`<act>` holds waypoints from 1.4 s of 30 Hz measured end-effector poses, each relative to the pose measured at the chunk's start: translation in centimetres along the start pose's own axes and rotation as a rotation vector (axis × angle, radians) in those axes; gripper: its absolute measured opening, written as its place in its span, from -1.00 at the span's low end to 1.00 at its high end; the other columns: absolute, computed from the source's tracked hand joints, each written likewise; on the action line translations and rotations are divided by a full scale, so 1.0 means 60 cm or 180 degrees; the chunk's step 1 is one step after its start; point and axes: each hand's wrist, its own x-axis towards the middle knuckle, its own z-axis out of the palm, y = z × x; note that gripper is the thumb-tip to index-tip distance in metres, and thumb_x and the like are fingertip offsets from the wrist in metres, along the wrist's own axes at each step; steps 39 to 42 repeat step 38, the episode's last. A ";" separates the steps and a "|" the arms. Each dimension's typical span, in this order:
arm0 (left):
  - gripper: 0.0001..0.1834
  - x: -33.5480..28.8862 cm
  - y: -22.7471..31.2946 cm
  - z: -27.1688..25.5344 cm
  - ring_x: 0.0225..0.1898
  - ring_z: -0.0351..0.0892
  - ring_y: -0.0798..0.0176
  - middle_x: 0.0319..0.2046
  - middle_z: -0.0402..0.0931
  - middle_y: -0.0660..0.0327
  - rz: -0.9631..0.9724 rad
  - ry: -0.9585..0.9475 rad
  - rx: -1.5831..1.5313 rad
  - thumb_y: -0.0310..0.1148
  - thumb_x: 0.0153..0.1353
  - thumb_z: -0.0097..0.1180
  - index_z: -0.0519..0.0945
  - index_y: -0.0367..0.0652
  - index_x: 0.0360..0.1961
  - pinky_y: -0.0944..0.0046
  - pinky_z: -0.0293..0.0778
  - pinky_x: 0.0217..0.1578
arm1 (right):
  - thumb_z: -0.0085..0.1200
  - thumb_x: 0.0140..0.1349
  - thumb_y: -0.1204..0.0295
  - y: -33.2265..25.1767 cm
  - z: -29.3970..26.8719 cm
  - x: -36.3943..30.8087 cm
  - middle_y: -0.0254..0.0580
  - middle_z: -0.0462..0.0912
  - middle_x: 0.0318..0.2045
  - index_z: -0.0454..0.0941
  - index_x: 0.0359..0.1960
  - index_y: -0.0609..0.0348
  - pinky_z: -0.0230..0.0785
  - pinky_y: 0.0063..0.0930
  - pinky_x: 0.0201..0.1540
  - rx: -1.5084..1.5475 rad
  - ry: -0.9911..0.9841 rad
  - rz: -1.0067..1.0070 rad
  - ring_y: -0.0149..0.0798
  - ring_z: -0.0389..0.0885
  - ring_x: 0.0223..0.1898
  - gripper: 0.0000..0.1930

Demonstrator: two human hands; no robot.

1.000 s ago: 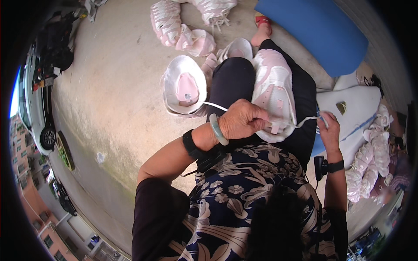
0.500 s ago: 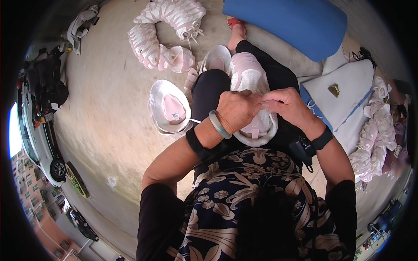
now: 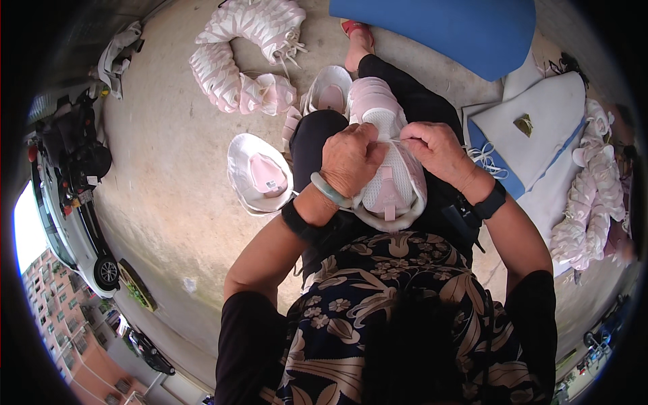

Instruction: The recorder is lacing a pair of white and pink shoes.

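Observation:
A pink and white shoe upper (image 3: pixel 405 185) lies across my lap, its opening with a padded rim toward my body. A thin white shoelace (image 3: pixel 389 141) runs between my two hands over the upper. My left hand (image 3: pixel 349 158) pinches the lace on the left side, fingers closed. On the right, my right hand (image 3: pixel 437 150) also pinches the lace between thumb and fingers. More stacked uppers extend from the far end of this one. Just left of my knee stands an open upper (image 3: pixel 237 172) with a pink insole showing.
A curved row of nested uppers (image 3: pixel 219 74) lies on the floor at far left. White laces (image 3: pixel 487 160) rest on blue and white sheet material (image 3: pixel 530 131) to the right. More uppers (image 3: pixel 586 202) are piled beyond. A blue sheet (image 3: pixel 452 30) covers the far side.
My hands have moved apart, and the lace between them now shows across the upper. The bundle of white laces at right is more visible. My view has shifted slightly.

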 end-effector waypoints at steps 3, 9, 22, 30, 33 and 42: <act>-0.81 0.000 0.001 -0.003 -0.61 0.48 0.16 -0.62 0.44 0.12 0.0012 -0.0071 -0.0022 -0.42 -0.14 0.24 0.47 -0.25 -0.54 0.27 0.39 -0.57 | -0.02 0.03 0.60 0.000 0.001 0.000 -0.08 0.54 -0.52 0.46 -0.40 0.25 0.35 -0.45 -0.41 0.0040 -0.0003 0.0034 -0.18 0.53 -0.48 -0.92; -0.80 -0.006 0.000 0.015 -0.61 0.47 0.16 -0.59 0.45 0.12 0.0197 0.0283 0.0233 -0.43 -0.13 0.23 0.48 -0.25 -0.50 0.27 0.40 -0.56 | -0.04 0.01 0.61 0.006 0.005 -0.003 -0.07 0.51 -0.53 0.42 -0.44 0.24 0.34 -0.39 -0.42 -0.0131 0.0116 -0.0092 -0.07 0.50 -0.49 -0.94; -0.81 -0.002 -0.008 0.012 -0.65 0.41 0.26 -0.62 0.40 0.16 0.0093 0.0036 -0.0274 -0.48 -0.10 0.23 0.45 -0.26 -0.50 0.35 0.37 -0.60 | -0.10 0.04 0.50 0.000 0.002 0.005 -0.10 0.50 -0.56 0.39 -0.50 0.18 0.34 -0.21 -0.33 -0.0399 0.0064 -0.0170 -0.01 0.50 -0.42 -0.96; -0.83 -0.008 -0.013 0.024 -0.64 0.43 0.27 -0.61 0.41 0.18 0.0104 0.0228 -0.0203 -0.46 -0.07 0.20 0.45 -0.24 -0.47 0.35 0.39 -0.59 | -0.10 0.04 0.49 -0.002 0.004 0.008 -0.07 0.50 -0.56 0.37 -0.49 0.19 0.34 -0.19 -0.32 -0.0543 -0.0028 -0.0110 0.00 0.51 -0.41 -0.95; -0.82 -0.009 -0.015 0.025 -0.63 0.45 0.28 -0.60 0.42 0.18 0.0065 0.0202 -0.0298 -0.45 -0.05 0.21 0.45 -0.24 -0.47 0.36 0.40 -0.58 | -0.09 0.04 0.49 -0.002 0.005 0.009 -0.06 0.50 -0.56 0.37 -0.48 0.19 0.34 -0.18 -0.32 -0.0583 -0.0044 -0.0097 0.01 0.51 -0.41 -0.95; -0.83 -0.010 -0.016 0.025 -0.61 0.47 0.28 -0.58 0.43 0.18 0.0109 0.0279 -0.0389 -0.43 -0.03 0.21 0.46 -0.23 -0.44 0.37 0.42 -0.56 | -0.09 0.04 0.47 -0.001 0.007 0.011 -0.04 0.51 -0.54 0.37 -0.48 0.18 0.34 -0.17 -0.31 -0.0594 -0.0044 -0.0156 0.02 0.51 -0.41 -0.94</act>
